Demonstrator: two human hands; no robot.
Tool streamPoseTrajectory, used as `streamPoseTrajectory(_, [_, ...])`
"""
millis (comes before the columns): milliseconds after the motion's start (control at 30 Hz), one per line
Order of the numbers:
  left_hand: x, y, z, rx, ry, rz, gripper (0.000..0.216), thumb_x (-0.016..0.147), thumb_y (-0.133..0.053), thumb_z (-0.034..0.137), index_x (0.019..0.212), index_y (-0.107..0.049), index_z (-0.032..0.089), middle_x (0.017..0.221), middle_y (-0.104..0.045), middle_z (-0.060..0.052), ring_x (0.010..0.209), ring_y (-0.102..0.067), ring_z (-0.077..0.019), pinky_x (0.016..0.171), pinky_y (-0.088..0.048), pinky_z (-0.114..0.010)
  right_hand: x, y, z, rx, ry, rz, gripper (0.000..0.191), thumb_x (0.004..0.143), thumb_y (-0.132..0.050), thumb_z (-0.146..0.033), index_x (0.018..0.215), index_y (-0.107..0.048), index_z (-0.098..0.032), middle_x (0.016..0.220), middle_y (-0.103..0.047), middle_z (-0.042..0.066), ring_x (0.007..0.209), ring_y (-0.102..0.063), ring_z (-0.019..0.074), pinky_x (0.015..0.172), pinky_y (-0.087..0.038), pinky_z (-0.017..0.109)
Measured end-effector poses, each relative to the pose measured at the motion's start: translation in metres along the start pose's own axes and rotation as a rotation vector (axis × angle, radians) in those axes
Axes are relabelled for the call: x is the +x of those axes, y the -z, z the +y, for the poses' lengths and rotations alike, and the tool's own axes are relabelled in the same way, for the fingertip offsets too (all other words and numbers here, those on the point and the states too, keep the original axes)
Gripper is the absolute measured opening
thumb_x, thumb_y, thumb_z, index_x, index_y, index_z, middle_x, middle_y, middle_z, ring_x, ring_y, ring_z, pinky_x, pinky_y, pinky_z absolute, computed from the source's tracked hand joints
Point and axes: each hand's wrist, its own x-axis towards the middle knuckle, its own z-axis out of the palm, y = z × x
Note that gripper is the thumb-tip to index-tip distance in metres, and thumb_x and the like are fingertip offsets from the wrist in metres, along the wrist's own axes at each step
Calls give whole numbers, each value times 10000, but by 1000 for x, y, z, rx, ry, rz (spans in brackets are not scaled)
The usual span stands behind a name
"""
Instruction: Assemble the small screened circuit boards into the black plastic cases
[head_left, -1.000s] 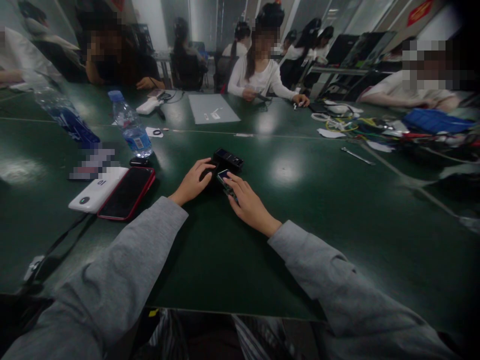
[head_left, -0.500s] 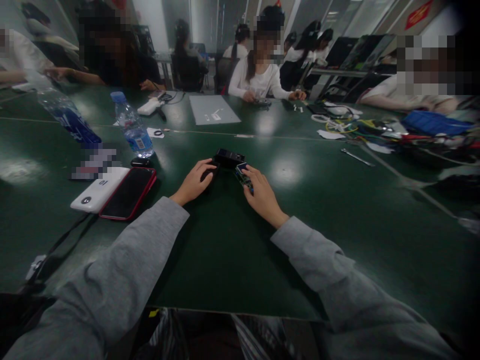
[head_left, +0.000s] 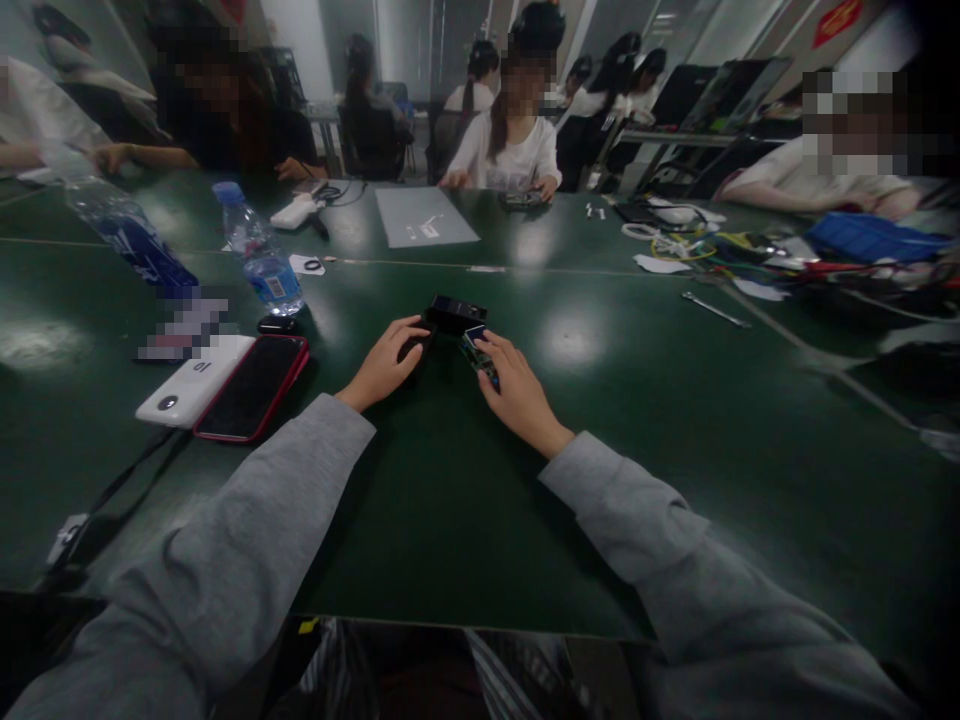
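Note:
Over the middle of the green table, my left hand has its fingers and thumb closed on a dark flat piece, partly hidden by the fingers. Opposite it, my right hand grips a small circuit board with a blue part at its upper end; the palm side of the board is covered. Just beyond both hands lies a black box-like part, seen from its near side. Its finer details are too dark to make out.
To the left are a red-edged phone, a white power bank and two plastic bottles, the nearer one upright. A wrench and a tangle of wires lie at right. A grey sheet is across the table, before a seated person.
My right hand has shifted slightly left with the circuit board, closer to the dark piece. My left hand has hardly moved. The person opposite has moved both hands.

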Motion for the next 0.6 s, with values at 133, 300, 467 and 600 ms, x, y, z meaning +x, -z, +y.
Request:
streamPoseTrajectory(133, [0,0,-1,2,6,-6,307,991,-455,357,1226,-592,216,1456,-477,-111,1364,-460,-245,1154,-370,-492,1,1,0,-22,-25,23,406,945,-434,-208,1344,-511,-197,1430,-497,124,1247,-531,308,1003,-497,551])
streamPoseTrajectory(300, [0,0,-1,11,19,-12,296,988,-459,348,1228,-587,231,1468,-468,-98,1372,-453,-248,1156,-368,-501,2,3,-1,-48,-32,51,390,920,-447,-187,1299,-537,-183,1392,-531,126,1191,-558,305,968,-510,530])
streamPoseTrajectory(467, [0,1,1,4,12,-8,295,988,-462,333,1221,-592,207,1458,-475,-111,1366,-456,-241,1164,-362,-472,2,4,0,-87,-73,76,378,894,-454,-168,1261,-544,-166,1360,-551,130,1154,-572,301,951,-509,507])
streamPoseTrajectory(600, [0,2,4,14,20,-12,285,987,-461,321,1218,-586,212,1453,-481,-106,1366,-455,-238,1165,-359,-478,1,3,1,-100,-114,97,383,883,-447,-165,1255,-540,-176,1356,-552,133,1151,-571,310,921,-509,508])
